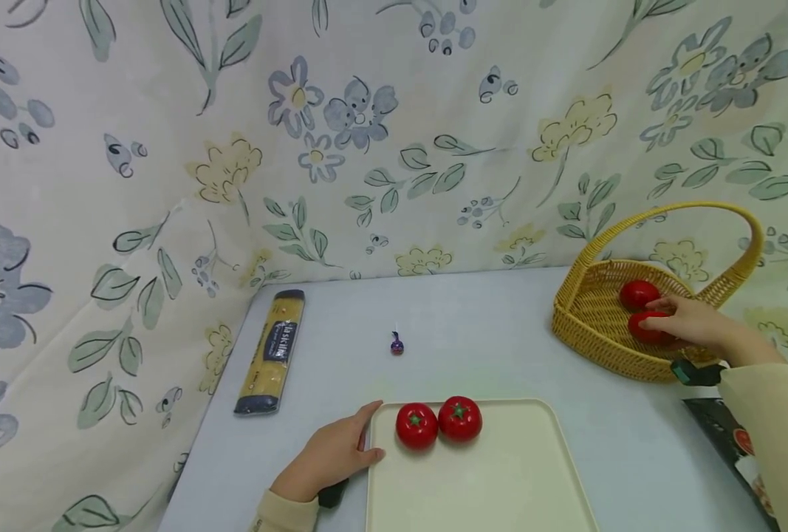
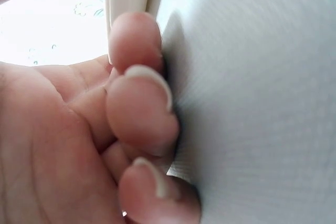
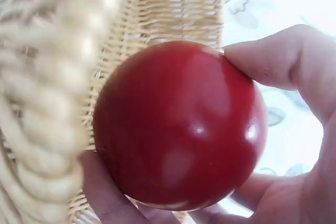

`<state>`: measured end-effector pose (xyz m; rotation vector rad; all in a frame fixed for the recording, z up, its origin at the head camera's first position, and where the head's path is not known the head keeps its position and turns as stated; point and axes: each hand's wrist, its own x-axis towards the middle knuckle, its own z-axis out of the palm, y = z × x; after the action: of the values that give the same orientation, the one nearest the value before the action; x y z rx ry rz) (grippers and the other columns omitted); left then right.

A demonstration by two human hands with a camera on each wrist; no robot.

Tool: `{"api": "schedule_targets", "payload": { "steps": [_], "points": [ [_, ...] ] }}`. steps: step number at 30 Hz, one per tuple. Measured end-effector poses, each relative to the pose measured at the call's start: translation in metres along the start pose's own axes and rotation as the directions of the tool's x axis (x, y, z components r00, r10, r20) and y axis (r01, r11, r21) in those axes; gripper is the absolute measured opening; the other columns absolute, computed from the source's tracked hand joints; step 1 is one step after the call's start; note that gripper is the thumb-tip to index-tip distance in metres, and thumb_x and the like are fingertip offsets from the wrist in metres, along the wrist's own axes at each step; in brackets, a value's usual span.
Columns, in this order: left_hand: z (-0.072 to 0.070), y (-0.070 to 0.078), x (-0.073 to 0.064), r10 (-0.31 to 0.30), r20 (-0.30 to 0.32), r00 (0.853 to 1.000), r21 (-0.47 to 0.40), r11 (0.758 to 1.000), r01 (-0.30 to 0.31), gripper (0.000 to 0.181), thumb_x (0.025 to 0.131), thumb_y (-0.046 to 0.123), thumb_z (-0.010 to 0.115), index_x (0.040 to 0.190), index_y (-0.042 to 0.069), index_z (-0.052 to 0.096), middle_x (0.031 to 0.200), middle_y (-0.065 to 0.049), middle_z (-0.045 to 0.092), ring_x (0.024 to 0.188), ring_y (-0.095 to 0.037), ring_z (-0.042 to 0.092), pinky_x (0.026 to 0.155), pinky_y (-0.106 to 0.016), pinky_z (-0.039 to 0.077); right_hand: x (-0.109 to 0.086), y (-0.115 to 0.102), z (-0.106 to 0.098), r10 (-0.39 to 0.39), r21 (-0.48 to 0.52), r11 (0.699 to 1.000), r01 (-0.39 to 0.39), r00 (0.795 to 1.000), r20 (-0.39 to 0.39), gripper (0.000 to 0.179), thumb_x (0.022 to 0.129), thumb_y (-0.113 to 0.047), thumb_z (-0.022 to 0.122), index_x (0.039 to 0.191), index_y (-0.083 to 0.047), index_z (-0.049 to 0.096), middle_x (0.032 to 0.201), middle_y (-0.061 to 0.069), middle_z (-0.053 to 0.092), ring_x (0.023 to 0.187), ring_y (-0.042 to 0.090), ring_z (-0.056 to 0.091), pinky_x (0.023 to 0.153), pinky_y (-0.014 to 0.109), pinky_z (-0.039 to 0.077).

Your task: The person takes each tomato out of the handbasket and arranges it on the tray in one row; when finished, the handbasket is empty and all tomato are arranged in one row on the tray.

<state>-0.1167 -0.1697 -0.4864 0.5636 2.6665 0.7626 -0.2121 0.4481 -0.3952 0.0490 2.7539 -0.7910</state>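
White table [image 1: 493, 325] | left hand [image 1: 332, 457] grips tray [image 1: 480, 488] | right hand [image 1: 694, 324] grips tomato [image 3: 178, 124] at basket [image 1: 596, 352]

Counting round the head view: four tomatoes [image 1: 460, 419], two on one tray [image 1: 493, 488] at five o'clock, two in one basket [image 1: 603, 356] at three! One left hand [image 1: 336, 452] at seven, one right hand [image 1: 694, 324] at three. One yellow packet [image 1: 270, 351] at eight, one purple sweet [image 1: 396, 345] at six, and one dark item [image 1: 718, 432] at four, partly hidden, perhaps another packet.
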Motion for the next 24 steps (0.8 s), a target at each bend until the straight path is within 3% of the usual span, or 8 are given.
{"api": "schedule_targets", "payload": {
  "steps": [5, 10, 14, 16, 19, 22, 24],
  "points": [
    [0.001, -0.001, 0.0, -0.006, 0.004, 1.0, -0.007, 1.0, 0.006, 0.08, 0.092, 0.037, 0.081, 0.158, 0.008, 0.044, 0.129, -0.013, 0.07, 0.108, -0.028, 0.069, 0.093, -0.057, 0.056, -0.012, -0.013, -0.001, -0.025, -0.079, 0.997, 0.02, 0.998, -0.06, 0.075, 0.104, -0.041, 0.061, 0.138, 0.023, 0.042, 0.108, 0.036, 0.065, 0.1, 0.047, 0.058, 0.073, 0.045, 0.055],
    [0.002, -0.001, 0.0, 0.001, -0.001, 1.0, -0.001, 1.0, -0.001, 0.08, 0.092, 0.037, 0.081, 0.158, 0.008, 0.044, 0.129, -0.014, 0.07, 0.111, -0.031, 0.069, 0.093, -0.057, 0.056, -0.031, -0.043, 0.007, -0.075, -0.033, 0.997, 0.071, 0.986, -0.15, 0.072, 0.103, -0.036, 0.067, 0.141, 0.017, 0.037, 0.124, 0.045, 0.053, 0.106, 0.055, 0.058, 0.076, 0.049, 0.059],
    [0.002, -0.002, 0.0, 0.0, -0.001, 1.0, 0.0, 1.0, 0.0, 0.08, 0.092, 0.037, 0.081, 0.158, 0.008, 0.044, 0.129, -0.014, 0.07, 0.11, -0.03, 0.069, 0.093, -0.057, 0.056, -0.045, -0.076, 0.02, -0.173, -0.004, 0.985, 0.175, 0.968, -0.181, 0.069, 0.099, -0.025, 0.074, 0.142, 0.013, 0.037, 0.129, 0.04, 0.048, 0.112, 0.056, 0.053, 0.08, 0.052, 0.06],
    [0.001, -0.002, 0.0, -0.003, 0.0, 1.0, 0.001, 1.0, 0.003, 0.08, 0.092, 0.037, 0.081, 0.157, 0.008, 0.044, 0.125, -0.013, 0.071, 0.105, -0.027, 0.069, 0.092, -0.057, 0.056, -0.052, -0.091, 0.028, -0.249, -0.017, 0.968, 0.25, 0.951, -0.185, 0.065, 0.095, -0.018, 0.079, 0.142, 0.009, 0.042, 0.13, 0.036, 0.046, 0.114, 0.056, 0.05, 0.081, 0.056, 0.06],
    [0.001, -0.002, 0.001, -0.003, 0.003, 1.0, 0.005, 1.0, 0.003, 0.08, 0.092, 0.037, 0.081, 0.157, 0.008, 0.044, 0.117, -0.01, 0.072, 0.094, -0.02, 0.065, 0.09, -0.055, 0.057, -0.06, -0.11, 0.042, -0.368, -0.077, 0.93, 0.36, 0.905, -0.213, 0.059, 0.088, -0.011, 0.085, 0.136, 0.0, 0.054, 0.128, 0.028, 0.048, 0.112, 0.052, 0.05, 0.078, 0.056, 0.061],
    [0.001, -0.001, 0.002, -0.002, 0.005, 1.0, 0.008, 1.0, 0.002, 0.08, 0.092, 0.037, 0.081, 0.158, 0.008, 0.044, 0.112, -0.007, 0.072, 0.088, -0.018, 0.06, 0.09, -0.054, 0.057, -0.068, -0.127, 0.058, -0.442, -0.076, 0.897, 0.436, 0.87, -0.218, 0.058, 0.083, -0.007, 0.089, 0.133, -0.006, 0.06, 0.128, 0.022, 0.05, 0.113, 0.047, 0.053, 0.076, 0.051, 0.062],
    [0.002, -0.001, 0.002, 0.0, 0.004, 1.0, 0.009, 1.0, 0.0, 0.08, 0.092, 0.037, 0.081, 0.158, 0.008, 0.044, 0.118, -0.009, 0.072, 0.093, -0.018, 0.063, 0.091, -0.055, 0.057, -0.072, -0.135, 0.07, -0.485, -0.05, 0.872, 0.487, 0.848, -0.213, 0.059, 0.08, -0.004, 0.09, 0.131, -0.009, 0.061, 0.128, 0.018, 0.051, 0.113, 0.044, 0.055, 0.075, 0.046, 0.063]
  ]
}}
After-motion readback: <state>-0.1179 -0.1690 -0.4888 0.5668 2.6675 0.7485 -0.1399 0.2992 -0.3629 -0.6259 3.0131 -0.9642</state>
